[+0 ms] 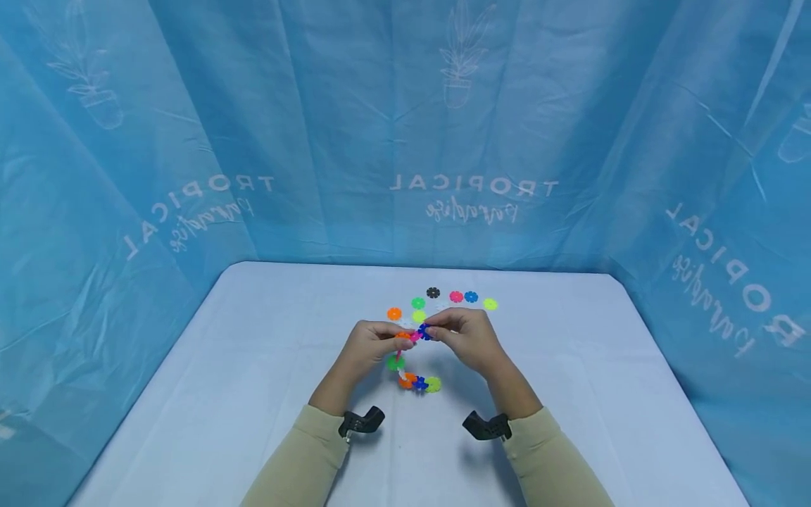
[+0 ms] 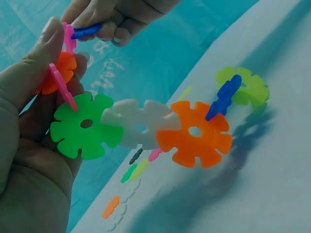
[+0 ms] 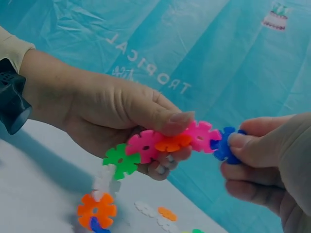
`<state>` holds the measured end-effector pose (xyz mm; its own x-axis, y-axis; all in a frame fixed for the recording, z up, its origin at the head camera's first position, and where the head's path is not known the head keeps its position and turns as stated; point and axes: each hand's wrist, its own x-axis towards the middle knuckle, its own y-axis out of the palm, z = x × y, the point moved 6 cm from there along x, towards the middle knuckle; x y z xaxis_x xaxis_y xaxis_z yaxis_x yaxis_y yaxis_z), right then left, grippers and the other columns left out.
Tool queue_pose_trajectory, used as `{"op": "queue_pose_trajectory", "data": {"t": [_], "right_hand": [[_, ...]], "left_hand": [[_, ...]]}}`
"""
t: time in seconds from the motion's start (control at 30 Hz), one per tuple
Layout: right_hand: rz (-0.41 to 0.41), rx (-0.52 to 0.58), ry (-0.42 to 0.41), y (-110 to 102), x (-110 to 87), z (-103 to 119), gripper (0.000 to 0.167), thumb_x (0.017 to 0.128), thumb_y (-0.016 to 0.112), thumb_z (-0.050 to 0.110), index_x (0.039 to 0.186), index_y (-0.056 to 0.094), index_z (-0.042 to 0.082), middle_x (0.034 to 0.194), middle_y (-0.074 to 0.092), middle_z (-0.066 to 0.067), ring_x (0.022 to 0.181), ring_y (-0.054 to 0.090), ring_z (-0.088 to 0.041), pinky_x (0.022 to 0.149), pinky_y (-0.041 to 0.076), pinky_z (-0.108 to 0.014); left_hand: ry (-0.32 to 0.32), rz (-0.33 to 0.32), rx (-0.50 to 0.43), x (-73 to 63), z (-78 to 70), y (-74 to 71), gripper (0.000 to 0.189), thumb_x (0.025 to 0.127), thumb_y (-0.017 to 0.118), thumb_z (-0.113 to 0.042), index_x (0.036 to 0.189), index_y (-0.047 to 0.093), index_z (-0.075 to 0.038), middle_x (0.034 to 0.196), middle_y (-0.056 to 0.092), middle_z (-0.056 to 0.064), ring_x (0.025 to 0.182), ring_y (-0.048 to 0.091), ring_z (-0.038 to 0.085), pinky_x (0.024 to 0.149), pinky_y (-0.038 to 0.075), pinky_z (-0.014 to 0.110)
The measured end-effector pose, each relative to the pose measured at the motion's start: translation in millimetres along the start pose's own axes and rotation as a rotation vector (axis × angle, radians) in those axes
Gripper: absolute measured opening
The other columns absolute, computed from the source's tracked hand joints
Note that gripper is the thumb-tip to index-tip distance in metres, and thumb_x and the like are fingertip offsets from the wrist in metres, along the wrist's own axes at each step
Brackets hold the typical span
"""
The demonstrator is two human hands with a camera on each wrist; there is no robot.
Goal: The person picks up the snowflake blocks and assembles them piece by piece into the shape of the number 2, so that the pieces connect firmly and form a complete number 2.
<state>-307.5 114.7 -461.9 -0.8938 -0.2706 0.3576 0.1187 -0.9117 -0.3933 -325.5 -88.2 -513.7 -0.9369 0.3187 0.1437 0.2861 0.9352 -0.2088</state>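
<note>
A chain of interlocking plastic flower-shaped discs hangs from my left hand (image 1: 367, 348), whose thumb and fingers pinch it at an orange disc (image 3: 174, 142) between two pink ones. My right hand (image 1: 469, 338) pinches a dark blue disc (image 3: 226, 151) between thumb and forefinger, its edge meeting the end pink disc (image 3: 203, 136). Below the left hand the chain runs through the other pink disc (image 3: 143, 145), then a green disc (image 2: 73, 133), a white disc (image 2: 138, 116), an orange disc (image 2: 194, 150), a blue disc (image 2: 225, 99) and a yellow-green disc (image 2: 250, 87).
Loose discs lie on the white-covered table (image 1: 253, 394) beyond the hands: black (image 1: 433, 292), pink (image 1: 456, 296), blue (image 1: 472, 297), yellow (image 1: 491, 304), green (image 1: 418, 303), orange (image 1: 394, 313) and several white. A blue printed curtain (image 1: 317, 141) surrounds the table's back and sides.
</note>
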Motion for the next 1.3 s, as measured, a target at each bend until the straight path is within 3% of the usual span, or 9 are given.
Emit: {"op": "queue_pose_trajectory", "data": {"t": [0.27,0.47,0.67,0.83,1.07,1.2,1.3], "right_hand": [[-0.026,-0.091,-0.056,5.1,0.1,10.1,0.013,0.093,0.080,0.001,0.101,0.083,0.012,0.096,0.078,0.004,0.091,0.071,-0.008,0.077,0.062,-0.038],[-0.036,-0.066,-0.024,8.4,-0.8,6.5,0.011,0.094,0.080,0.003,0.102,0.083,0.011,0.097,0.078,0.000,0.086,0.073,-0.009,0.079,0.062,-0.038],[-0.056,-0.040,0.055,6.9,0.5,-0.8,0.010,0.095,0.081,0.007,0.101,0.083,0.014,0.094,0.077,0.005,0.082,0.072,-0.012,0.077,0.061,-0.031],[-0.038,-0.010,0.067,6.9,0.0,-3.8,0.009,0.097,0.079,0.010,0.105,0.081,0.013,0.097,0.076,0.004,0.083,0.073,-0.014,0.078,0.061,-0.032],[-0.042,-0.010,0.031,8.2,-0.8,-7.8,0.013,0.098,0.077,0.007,0.110,0.079,0.008,0.102,0.076,0.004,0.089,0.074,-0.011,0.080,0.061,-0.030],[-0.011,-0.005,0.007,11.6,0.0,-9.0,0.016,0.100,0.074,0.008,0.116,0.077,0.006,0.105,0.076,0.002,0.093,0.074,-0.012,0.083,0.060,-0.030],[-0.039,-0.021,0.021,7.8,0.5,-16.0,0.017,0.103,0.072,0.014,0.120,0.075,0.009,0.109,0.075,0.001,0.096,0.072,-0.013,0.086,0.059,-0.032]], "left_hand": [[0.025,-0.004,-0.046,-2.2,-0.2,-1.6,0.017,0.090,0.087,-0.023,0.101,0.085,-0.010,0.093,0.078,0.006,0.085,0.069,0.027,0.070,0.056,0.027],[0.012,-0.028,-0.041,-4.0,1.7,-1.8,0.018,0.089,0.089,-0.028,0.098,0.086,-0.013,0.093,0.078,0.005,0.086,0.069,0.029,0.070,0.057,0.028],[0.054,-0.045,-0.029,-0.4,5.2,1.3,0.020,0.089,0.088,-0.031,0.099,0.086,-0.013,0.093,0.078,0.003,0.086,0.069,0.027,0.072,0.058,0.030],[0.077,-0.048,-0.062,0.4,5.6,2.9,0.017,0.090,0.088,-0.025,0.100,0.086,-0.012,0.094,0.078,0.005,0.083,0.068,0.028,0.070,0.058,0.029],[0.014,0.005,-0.070,1.4,2.2,8.6,0.026,0.098,0.080,-0.028,0.118,0.081,-0.011,0.101,0.077,0.006,0.092,0.068,0.038,0.081,0.060,0.039],[-0.014,-0.015,-0.042,2.6,3.9,5.9,0.030,0.098,0.078,-0.037,0.113,0.082,-0.012,0.100,0.077,0.004,0.095,0.068,0.043,0.083,0.059,0.043],[-0.026,-0.041,-0.067,3.1,6.5,1.5,0.032,0.096,0.080,-0.040,0.111,0.083,-0.011,0.099,0.078,0.007,0.095,0.067,0.045,0.082,0.059,0.042]]}}
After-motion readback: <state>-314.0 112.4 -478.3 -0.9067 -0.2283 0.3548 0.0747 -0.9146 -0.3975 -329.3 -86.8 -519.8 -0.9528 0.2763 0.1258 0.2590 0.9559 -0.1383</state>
